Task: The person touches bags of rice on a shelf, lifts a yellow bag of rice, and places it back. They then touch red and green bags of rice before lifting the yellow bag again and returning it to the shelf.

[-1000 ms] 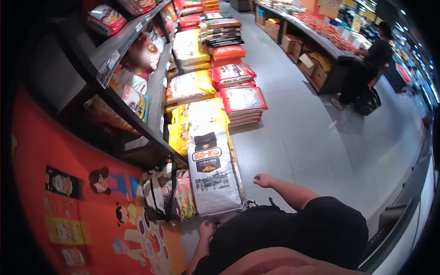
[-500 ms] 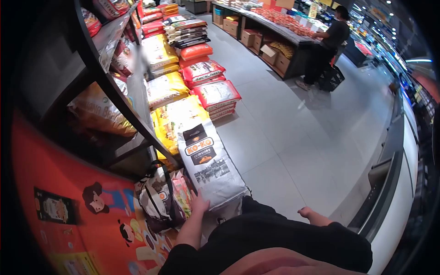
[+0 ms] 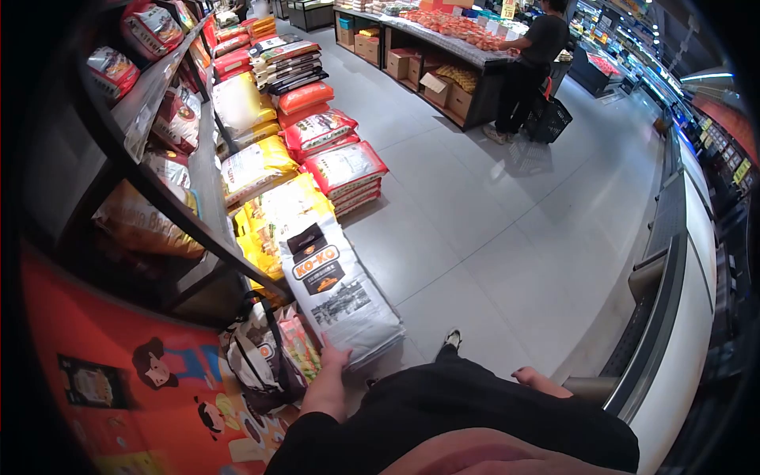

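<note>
A large white sack printed KO-KO (image 3: 340, 305) lies flat on top of a stack by the shelf. At its near left corner is my left hand (image 3: 336, 354), touching the edge with the fingers apart and the palm partly hidden. My right hand (image 3: 526, 375) hangs over the floor at my other side, away from the goods; its fingers are too small and foreshortened to read. Left of the sack stand a dark and white carry bag (image 3: 257, 356) and some colourful packets (image 3: 299, 344). Beyond the sack lie yellow bags (image 3: 305, 202).
Dark shelving (image 3: 178, 214) with packaged bags runs along my left, above a red illustrated panel (image 3: 87, 324). Red sacks (image 3: 344, 170) are piled beside the aisle. A person (image 3: 534, 55) with a black basket (image 3: 548, 119) stands at a produce counter (image 3: 451, 47). A white-sided case (image 3: 677, 340) borders the right.
The view has shifted, so the sack and shelf appear lower left. My left hand stays at the sack's near corner. One of my shoes now shows on the floor.
</note>
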Motion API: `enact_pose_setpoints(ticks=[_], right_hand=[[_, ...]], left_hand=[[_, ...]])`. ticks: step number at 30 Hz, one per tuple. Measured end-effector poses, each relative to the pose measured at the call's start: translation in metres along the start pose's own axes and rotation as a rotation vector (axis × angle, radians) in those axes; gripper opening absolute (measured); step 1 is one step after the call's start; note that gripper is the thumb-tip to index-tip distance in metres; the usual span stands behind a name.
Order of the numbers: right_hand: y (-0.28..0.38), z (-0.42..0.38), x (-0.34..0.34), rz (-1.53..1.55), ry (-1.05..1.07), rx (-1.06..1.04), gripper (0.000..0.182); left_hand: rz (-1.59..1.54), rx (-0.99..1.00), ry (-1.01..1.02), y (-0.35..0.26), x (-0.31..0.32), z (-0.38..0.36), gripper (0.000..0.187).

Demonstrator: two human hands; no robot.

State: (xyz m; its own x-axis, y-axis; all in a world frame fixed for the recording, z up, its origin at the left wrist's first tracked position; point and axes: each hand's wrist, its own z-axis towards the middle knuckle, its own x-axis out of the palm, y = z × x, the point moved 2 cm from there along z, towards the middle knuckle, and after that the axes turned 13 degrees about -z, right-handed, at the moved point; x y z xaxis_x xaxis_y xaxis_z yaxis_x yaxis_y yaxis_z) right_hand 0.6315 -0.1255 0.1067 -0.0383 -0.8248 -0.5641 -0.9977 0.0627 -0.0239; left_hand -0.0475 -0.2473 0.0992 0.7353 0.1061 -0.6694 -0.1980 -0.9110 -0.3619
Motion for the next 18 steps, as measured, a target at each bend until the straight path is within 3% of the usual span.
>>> enact_pose_setpoints(ticks=[6, 8, 10, 13, 18], right_hand=[[0.014, 0.067, -0.117, 0.071, -0.202, -0.137, 0.049], [0.006, 0.110, -0.142, -0.005, -0.250, -0.234, 0.050], [-0.007, 0.144, -0.164, 0.152, -0.238, -0.216, 0.051], [-0.031, 0.165, -0.185, 0.376, -0.366, -0.120, 0.047], [-0.092, 0.189, -0.152, 0.453, -0.247, -0.005, 0.044]], left_hand=[[-0.004, -0.179, 0.047, -0.032, 0.011, -0.008, 0.121], [0.027, -0.255, -0.021, -0.048, 0.030, -0.019, 0.113], [0.053, -0.283, -0.162, -0.065, 0.065, -0.029, 0.106], [0.079, -0.133, -0.055, -0.073, 0.120, -0.026, 0.093], [0.202, 0.188, 0.041, -0.145, 0.157, -0.068, 0.080]])
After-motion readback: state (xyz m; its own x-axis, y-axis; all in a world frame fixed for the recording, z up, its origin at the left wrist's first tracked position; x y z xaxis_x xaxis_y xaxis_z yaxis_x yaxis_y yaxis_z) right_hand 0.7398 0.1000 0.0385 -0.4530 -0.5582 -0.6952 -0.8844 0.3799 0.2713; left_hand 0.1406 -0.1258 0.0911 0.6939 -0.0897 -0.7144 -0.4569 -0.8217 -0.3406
